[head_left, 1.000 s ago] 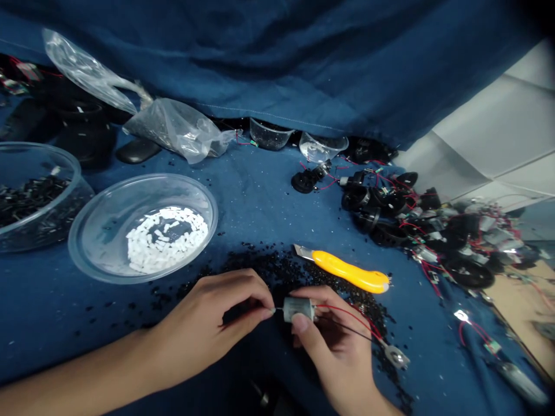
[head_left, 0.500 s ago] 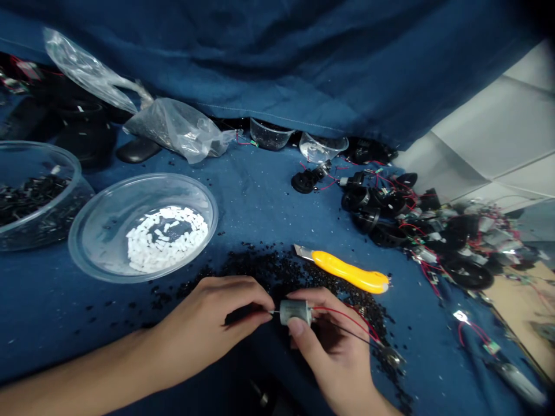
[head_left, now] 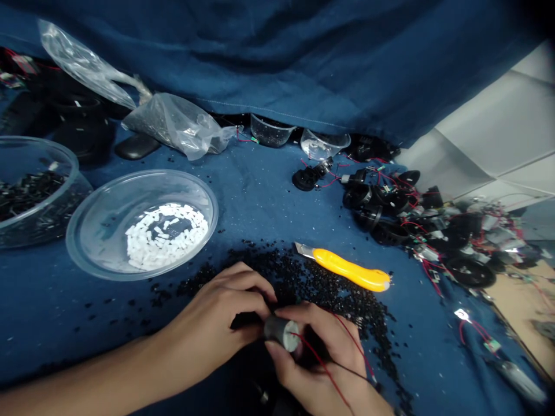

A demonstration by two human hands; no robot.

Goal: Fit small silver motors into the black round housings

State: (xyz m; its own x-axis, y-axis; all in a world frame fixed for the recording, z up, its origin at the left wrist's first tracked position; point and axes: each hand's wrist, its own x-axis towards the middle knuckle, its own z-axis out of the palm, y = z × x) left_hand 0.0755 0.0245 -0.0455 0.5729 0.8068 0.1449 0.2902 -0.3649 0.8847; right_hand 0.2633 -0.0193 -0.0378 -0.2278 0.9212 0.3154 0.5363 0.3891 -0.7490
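Observation:
Low in the middle, a small silver electric motor is tilted so that its pale round end, with a red wire and a dark wire, faces right and toward me. The fingers of my right hand are curled round it, thumb below and index finger above. My left hand has its fingertips closed at the motor's left end; what they touch there is partly hidden. Just beyond the hands lies a yellow utility knife with its blade out, among many small black bits scattered on the blue cloth.
At left, a clear bowl contains white pieces, beside another bowl of black pieces. Behind them rests a plastic bag. A heap of black housings and wired motors spreads along the right. A blue curtain hangs at the back.
The motor has shifted slightly left and down and turned, its wired end now facing me more. My left fingers have moved from its shaft tip up against its left end.

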